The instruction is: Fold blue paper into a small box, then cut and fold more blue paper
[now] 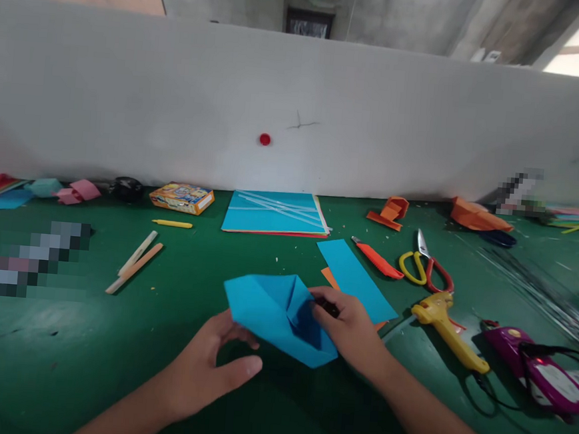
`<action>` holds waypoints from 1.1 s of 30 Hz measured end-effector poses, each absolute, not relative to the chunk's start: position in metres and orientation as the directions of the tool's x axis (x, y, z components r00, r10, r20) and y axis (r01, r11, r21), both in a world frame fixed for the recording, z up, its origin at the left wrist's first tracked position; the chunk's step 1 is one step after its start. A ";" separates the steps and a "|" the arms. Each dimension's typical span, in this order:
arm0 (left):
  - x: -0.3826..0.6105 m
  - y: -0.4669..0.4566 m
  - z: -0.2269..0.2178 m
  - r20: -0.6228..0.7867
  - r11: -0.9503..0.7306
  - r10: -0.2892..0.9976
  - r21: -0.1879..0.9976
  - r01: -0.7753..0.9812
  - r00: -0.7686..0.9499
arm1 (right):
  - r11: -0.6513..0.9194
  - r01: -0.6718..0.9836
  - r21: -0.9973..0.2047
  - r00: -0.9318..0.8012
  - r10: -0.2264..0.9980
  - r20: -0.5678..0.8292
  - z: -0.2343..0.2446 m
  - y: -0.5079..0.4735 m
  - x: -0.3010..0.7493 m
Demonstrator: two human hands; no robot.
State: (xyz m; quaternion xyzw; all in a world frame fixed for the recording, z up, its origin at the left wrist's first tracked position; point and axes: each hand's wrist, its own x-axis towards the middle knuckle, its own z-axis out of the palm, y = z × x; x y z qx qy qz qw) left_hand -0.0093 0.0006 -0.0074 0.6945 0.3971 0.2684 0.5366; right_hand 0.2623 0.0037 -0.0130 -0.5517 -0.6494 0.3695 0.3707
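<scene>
A blue folded paper [269, 312] with an open pocket is held up above the green table. My right hand [349, 322] pinches its right side, thumb toward the pocket and fingers partly hidden behind it. At its left edge is my left hand [218, 358], thumb spread well away from the fingers. Those fingertips are partly under the paper, and I cannot tell whether they touch it. Beyond my right hand lies a blue paper strip [357, 279] over a mostly covered orange piece [331, 278].
On the right are an orange cutter [379, 260], scissors [429, 265], a yellow glue gun [453, 330] and a purple power strip [540, 374]. Stacked blue sheets [274, 219] lie by the white partition [178, 101]. Leftward are two sticks [135, 265], a yellow crayon [172, 224] and a box [181, 197].
</scene>
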 end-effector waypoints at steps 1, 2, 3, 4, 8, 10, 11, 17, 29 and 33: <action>-0.007 -0.002 -0.007 -0.059 -0.079 0.828 0.972 0.220 0.557 | 0.120 0.450 -0.885 -0.101 0.991 0.083 -0.013 0.003 0.262; -0.005 -0.004 -0.007 -0.072 -0.039 0.831 0.981 0.188 0.552 | 0.125 0.459 -0.880 -0.091 0.991 0.093 -0.014 0.003 0.262; -0.003 -0.005 -0.007 -0.092 0.006 0.842 0.987 0.162 0.531 | 0.133 0.471 -0.872 -0.087 0.991 0.104 -0.014 0.002 0.261; -0.002 -0.005 -0.007 -0.114 0.052 0.859 0.989 0.135 0.500 | 0.144 0.486 -0.862 -0.087 0.989 0.116 -0.015 0.002 0.261; -0.002 0.004 -0.010 -0.170 0.192 0.906 0.981 -0.018 0.389 | 0.200 0.541 -0.817 -0.108 0.980 0.168 -0.016 -0.001 0.259; -0.002 0.011 -0.007 -0.206 0.236 0.921 0.970 -0.053 0.330 | 0.261 0.561 -0.786 -0.150 0.965 0.213 -0.017 -0.002 0.258; -0.002 0.014 -0.004 -0.231 0.256 0.920 0.966 -0.040 0.318 | 0.302 0.573 -0.762 -0.180 0.953 0.243 -0.017 -0.002 0.258; 0.001 0.024 0.013 -0.300 0.225 0.883 0.946 0.233 0.362 | 0.368 0.571 -0.734 -0.269 0.928 0.257 -0.018 0.000 0.257; -0.003 0.033 0.000 -0.251 0.204 0.936 0.958 0.202 0.246 | 0.457 0.430 -0.779 -0.343 0.881 0.327 -0.016 -0.006 0.256; 0.004 0.023 -0.001 -0.221 0.168 0.939 0.963 0.211 0.263 | 0.487 0.404 -0.774 -0.391 0.857 0.336 -0.014 -0.007 0.256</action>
